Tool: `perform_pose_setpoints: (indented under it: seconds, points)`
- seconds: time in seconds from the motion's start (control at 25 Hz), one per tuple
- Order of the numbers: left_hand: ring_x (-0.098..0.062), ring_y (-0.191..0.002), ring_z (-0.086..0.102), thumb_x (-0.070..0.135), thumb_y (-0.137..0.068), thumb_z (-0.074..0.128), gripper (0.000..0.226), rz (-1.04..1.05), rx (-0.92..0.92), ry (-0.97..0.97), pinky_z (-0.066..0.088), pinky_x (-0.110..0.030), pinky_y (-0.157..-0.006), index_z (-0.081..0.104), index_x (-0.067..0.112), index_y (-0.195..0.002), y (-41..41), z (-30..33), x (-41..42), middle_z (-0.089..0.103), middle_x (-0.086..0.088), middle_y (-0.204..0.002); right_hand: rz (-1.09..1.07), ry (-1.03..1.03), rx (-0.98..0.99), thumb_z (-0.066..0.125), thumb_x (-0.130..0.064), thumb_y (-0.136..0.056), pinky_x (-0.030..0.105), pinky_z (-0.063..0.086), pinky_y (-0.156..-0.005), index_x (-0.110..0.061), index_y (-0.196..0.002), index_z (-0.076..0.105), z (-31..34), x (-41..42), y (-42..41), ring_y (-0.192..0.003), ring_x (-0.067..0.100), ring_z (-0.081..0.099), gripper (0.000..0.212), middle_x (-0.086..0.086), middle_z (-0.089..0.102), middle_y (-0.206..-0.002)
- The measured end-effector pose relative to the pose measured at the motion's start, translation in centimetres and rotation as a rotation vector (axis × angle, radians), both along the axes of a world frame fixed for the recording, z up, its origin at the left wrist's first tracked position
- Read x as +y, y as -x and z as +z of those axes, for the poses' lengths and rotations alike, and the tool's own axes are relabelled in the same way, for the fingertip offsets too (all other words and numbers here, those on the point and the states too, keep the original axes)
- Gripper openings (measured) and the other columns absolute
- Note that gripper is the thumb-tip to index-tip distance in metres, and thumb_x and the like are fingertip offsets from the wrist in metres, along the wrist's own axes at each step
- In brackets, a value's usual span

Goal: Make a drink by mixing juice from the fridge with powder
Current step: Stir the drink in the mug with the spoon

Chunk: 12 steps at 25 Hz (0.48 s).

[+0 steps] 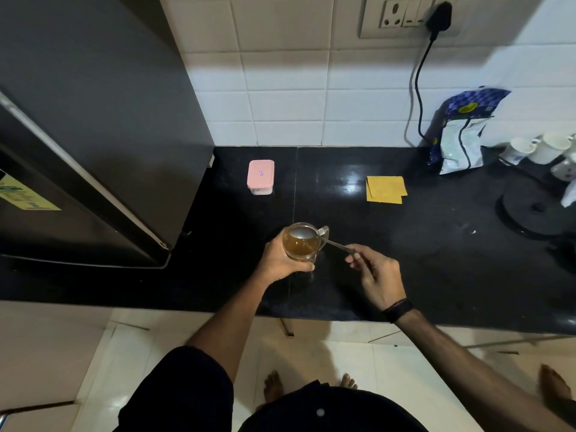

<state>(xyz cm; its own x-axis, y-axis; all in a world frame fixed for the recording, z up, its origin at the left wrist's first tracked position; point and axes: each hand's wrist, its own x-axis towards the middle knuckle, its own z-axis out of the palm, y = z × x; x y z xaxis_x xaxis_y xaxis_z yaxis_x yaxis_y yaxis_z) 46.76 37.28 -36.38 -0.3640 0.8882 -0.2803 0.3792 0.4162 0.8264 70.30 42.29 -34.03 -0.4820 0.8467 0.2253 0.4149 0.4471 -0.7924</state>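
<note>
A yellow sticker (23,194) on the fridge (93,135) is too blurred to read, as is the label on the pink-lidded tub (261,176). The left hand (280,260) grips the glass cup (304,243) of amber juice above the black surface (436,260). The right hand (377,275) pinches the spoon (324,241), its bowl at the rim. Stirring should stay gentle, with the cup held steady. The print on the blue packet (464,132) is unreadable.

You see amber juice (300,246) in a clear glass (304,254), a silver spoon (314,236), a glossy black desk (436,260), a pink-lidded box (261,174), yellow sachets (386,189), a blue checkered bag (464,129) and white wall tiles (286,88)
</note>
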Motion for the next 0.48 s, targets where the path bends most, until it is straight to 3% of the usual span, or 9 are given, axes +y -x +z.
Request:
perform_pose_setpoints:
  seconds: [0.32,0.48]
  points:
    - [0.001,-0.105,0.061,0.024,-0.044,0.098,0.088,0.004,0.001,-0.007,0.047,-0.014,-0.085,0.058,0.032,-0.122,0.0,-0.1,0.0,0.066,0.016,-0.111,-0.066,-0.033,0.043,0.053,-0.001,-0.096,0.032,0.057,-0.080,-0.016,-0.112,0.069,-0.4,-0.7,0.3,-0.085,0.006,0.067,0.027,-0.006,0.070,-0.090]
    - [-0.003,-0.109,0.062,0.027,-0.043,0.097,0.090,-0.013,0.014,-0.034,0.051,-0.023,-0.094,0.058,0.030,-0.124,0.1,-0.4,0.1,0.067,0.014,-0.113,-0.032,-0.056,-0.055,0.053,-0.004,-0.096,0.032,0.056,-0.081,-0.018,-0.111,0.068,0.7,-0.3,0.3,-0.086,0.006,0.065,0.025,-0.007,0.068,-0.092]
